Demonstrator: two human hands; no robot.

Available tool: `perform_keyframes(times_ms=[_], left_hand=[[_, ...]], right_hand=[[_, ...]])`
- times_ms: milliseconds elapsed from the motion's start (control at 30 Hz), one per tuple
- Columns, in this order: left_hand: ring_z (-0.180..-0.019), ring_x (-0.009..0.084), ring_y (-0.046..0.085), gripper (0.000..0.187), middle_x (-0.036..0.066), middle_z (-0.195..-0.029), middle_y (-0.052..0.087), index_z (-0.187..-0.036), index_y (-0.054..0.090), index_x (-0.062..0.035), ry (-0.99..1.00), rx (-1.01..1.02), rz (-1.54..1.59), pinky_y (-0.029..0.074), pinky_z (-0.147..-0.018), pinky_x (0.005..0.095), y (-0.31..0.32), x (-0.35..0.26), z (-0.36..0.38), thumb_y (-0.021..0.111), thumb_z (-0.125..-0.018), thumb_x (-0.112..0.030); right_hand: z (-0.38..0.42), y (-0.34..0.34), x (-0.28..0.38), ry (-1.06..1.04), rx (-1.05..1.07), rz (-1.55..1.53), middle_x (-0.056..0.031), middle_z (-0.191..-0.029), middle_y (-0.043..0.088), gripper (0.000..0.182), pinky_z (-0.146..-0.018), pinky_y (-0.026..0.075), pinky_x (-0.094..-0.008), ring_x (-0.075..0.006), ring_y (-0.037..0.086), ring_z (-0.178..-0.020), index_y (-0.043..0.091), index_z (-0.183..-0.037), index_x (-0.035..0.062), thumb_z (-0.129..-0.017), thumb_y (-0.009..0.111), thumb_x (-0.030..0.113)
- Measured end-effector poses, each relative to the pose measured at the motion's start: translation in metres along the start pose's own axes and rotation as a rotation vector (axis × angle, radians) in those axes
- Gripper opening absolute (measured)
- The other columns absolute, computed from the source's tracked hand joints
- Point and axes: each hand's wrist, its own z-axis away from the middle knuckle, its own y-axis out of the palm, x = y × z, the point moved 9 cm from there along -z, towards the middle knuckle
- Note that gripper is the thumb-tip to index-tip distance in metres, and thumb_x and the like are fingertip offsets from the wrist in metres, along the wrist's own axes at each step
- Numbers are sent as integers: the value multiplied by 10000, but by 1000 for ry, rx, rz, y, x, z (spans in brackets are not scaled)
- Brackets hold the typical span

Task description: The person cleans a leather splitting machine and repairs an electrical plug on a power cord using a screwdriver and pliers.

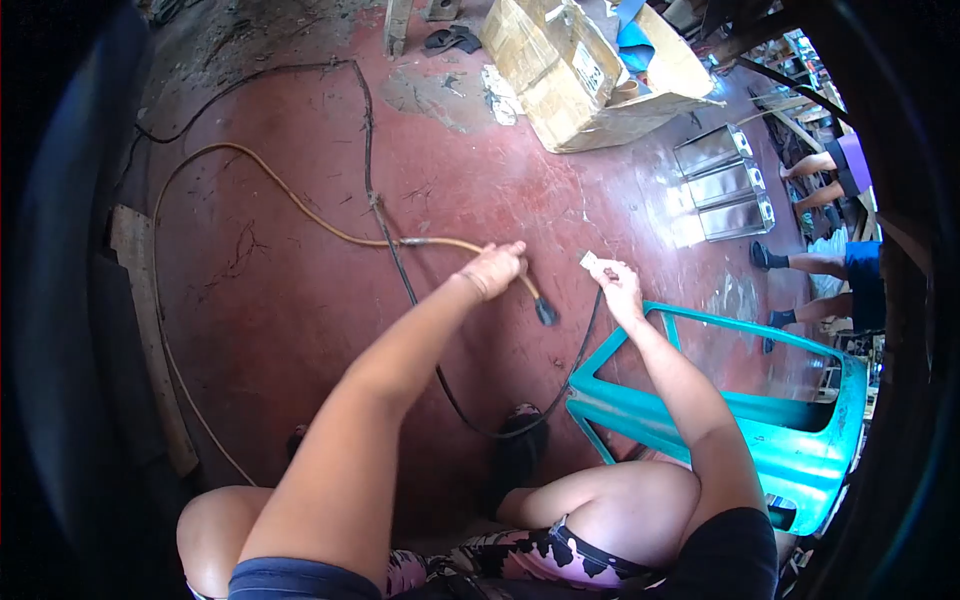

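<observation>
Brown cord [330, 229] in left hand [495, 272], fingers closed on it near its black end [545, 312], above red floor [480, 185]. Right hand [622, 292], apart from left, pinches small pale piece [588, 260]. Black cord [368, 130] loops below hands. Teal stool [700, 408] tipped over beside right arm; cardboard box [530, 70], metal containers [725, 185] farther out.

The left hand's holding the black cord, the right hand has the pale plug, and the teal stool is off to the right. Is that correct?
Not quite. The head view shows the left hand holding the orange cord, not a black one. The right hand does have the pale plug, and the teal stool is off to the right.
</observation>
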Motion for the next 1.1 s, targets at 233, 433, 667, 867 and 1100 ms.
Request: perform_keyframes(times_ms=[233,433,667,867,1100], left_hand=[[-851,66,556,236,0,-904,653,-1019,652,-35,105,42,979,443,-790,231,-124,-6,29,676,-799,-114],[-835,70,511,174,-20,-894,600,-992,636,-43,144,-168,1251,397,-774,214,-174,36,41,628,-835,-116],[-758,66,457,208,-39,-838,551,-1043,617,-40,192,-179,1313,382,-713,213,-179,42,40,613,-843,-100],[-749,66,466,219,-33,-847,567,-1057,622,-30,158,-239,1336,392,-701,220,-181,49,39,610,-844,-77],[-769,81,494,202,-10,-886,598,-1024,638,-16,159,-268,1325,405,-719,227,-186,48,42,626,-826,-55]], right_hand=[[-22,-16,50,-110,-60,-240,-53,-866,645,158,-743,471,-264,-104,595,-795,666,-913,35,-777,689,112],[-25,-39,180,-427,-202,-75,-61,-832,630,168,-721,467,-287,-147,584,-797,663,-884,21,-733,711,77],[-9,-46,284,-677,-256,12,-72,-804,624,188,-709,470,-287,-184,590,-772,666,-852,29,-679,737,49],[-4,-47,318,-804,-245,109,-51,-754,622,140,-702,447,-304,-190,583,-712,671,-812,67,-690,736,90],[-2,-34,330,-777,-160,195,-32,-684,614,104,-676,429,-305,-164,555,-652,691,-786,97,-706,739,143]])
